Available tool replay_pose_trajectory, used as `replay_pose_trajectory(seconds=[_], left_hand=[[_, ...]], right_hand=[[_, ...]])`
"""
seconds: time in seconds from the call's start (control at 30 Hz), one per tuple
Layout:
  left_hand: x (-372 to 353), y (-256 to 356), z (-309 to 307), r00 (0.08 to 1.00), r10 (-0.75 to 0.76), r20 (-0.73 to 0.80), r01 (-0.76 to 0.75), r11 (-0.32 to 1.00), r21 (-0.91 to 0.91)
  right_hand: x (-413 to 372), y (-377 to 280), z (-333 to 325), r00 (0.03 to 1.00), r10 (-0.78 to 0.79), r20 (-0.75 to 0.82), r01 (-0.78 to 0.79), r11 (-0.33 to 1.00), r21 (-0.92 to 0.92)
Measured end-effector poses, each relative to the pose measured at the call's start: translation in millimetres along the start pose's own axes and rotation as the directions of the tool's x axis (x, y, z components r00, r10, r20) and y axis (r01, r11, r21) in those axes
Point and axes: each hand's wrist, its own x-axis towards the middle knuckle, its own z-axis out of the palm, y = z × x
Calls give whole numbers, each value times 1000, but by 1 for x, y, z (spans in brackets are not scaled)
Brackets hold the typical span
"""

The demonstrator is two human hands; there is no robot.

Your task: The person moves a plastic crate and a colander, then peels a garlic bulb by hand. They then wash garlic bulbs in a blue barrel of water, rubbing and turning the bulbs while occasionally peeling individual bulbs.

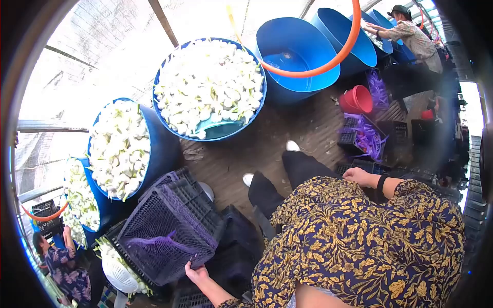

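My left hand (196, 273) grips the lower edge of a tilted black crate (177, 192). A purple mesh net (159, 238) lies in and over this crate. My right hand (358, 176) is beside my thigh, close to a black crate edge (362, 165). Its fingers are curled, and what they hold, if anything, is hidden. Left of the tilted crate, a white colander (119, 273) sits on another crate with green-and-white trimmed garlic bulbs. Ahead stands a blue barrel (156, 97) heaped with garlic bulbs (208, 82), a teal basket (218, 126) half sunk among them.
More garlic-filled blue barrels (160, 149) stand to the left; a blue barrel (298, 82) without garlic is ahead, under an orange hose (328, 65). A red bucket (356, 100) and purple nets (367, 136) lie right. One person (411, 41) works far right, another (67, 267) far left.
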Motion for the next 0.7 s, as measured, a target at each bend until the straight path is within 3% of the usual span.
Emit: replay_pose_trajectory(seconds=[0.07,0.1,0.17,0.23,0.3,0.43,0.5,0.57,0.63,0.7], left_hand=[[-5,-4,38,998,8,-70,-7,1000,5],[-134,42,-17,973,56,-226,-33,994,104],[-147,0,31,995,82,-53,-75,990,121],[-163,-49,67,995,88,55,-94,988,126],[-183,-86,82,977,172,125,-195,960,203],[-257,-179,167,956,160,245,-235,920,315],[-274,-234,194,954,48,297,-147,935,323],[-295,-292,227,933,8,359,-143,925,351],[-312,-348,255,931,-67,358,-102,896,433],[-327,-398,263,866,-279,416,8,839,544]], right_hand=[[12,-35,-9,990,91,-111,-54,952,300],[-57,-19,32,975,216,59,-221,881,418],[-16,-41,21,996,-7,-85,37,931,363],[-13,-83,5,947,-260,-188,298,931,211],[-16,-110,20,884,-445,-142,464,801,377],[-63,-150,-6,840,-543,3,520,805,287],[-67,-136,-11,797,-599,-79,496,575,651],[-68,-109,-18,837,-527,-145,455,525,719],[-53,-57,-19,853,-265,-449,519,355,777],[-61,3,-44,901,-108,-420,433,266,861]])
